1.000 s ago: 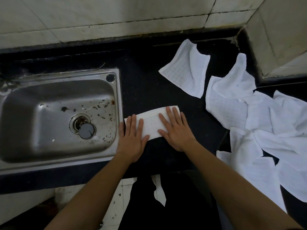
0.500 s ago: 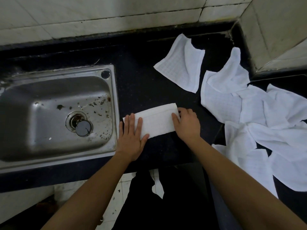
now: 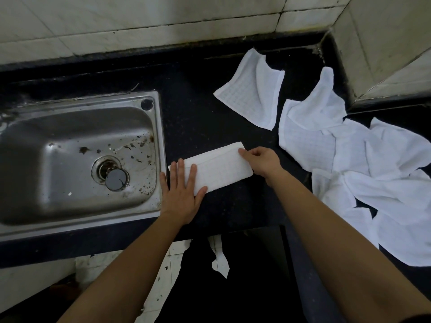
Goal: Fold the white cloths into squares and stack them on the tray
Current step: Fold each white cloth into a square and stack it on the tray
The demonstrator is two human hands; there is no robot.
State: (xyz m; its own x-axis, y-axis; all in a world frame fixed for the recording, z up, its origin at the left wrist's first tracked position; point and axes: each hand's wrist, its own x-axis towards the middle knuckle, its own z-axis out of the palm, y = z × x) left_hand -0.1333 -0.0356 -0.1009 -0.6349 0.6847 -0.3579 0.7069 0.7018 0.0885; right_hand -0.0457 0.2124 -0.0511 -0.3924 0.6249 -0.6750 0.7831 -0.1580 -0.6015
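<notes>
One folded white cloth (image 3: pixel 221 169) mid-frame on black counter (image 3: pixel 198 108) | my left hand (image 3: pixel 180 194) flat, pressing its left end | my right hand (image 3: pixel 261 160) pinches its right edge | loose cloths (image 3: pixel 384 171) right

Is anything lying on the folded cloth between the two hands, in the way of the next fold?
Nothing visible does. The folded cloth is bare between the left hand, flat on its left end, and the right hand, pinching its right end.
</notes>
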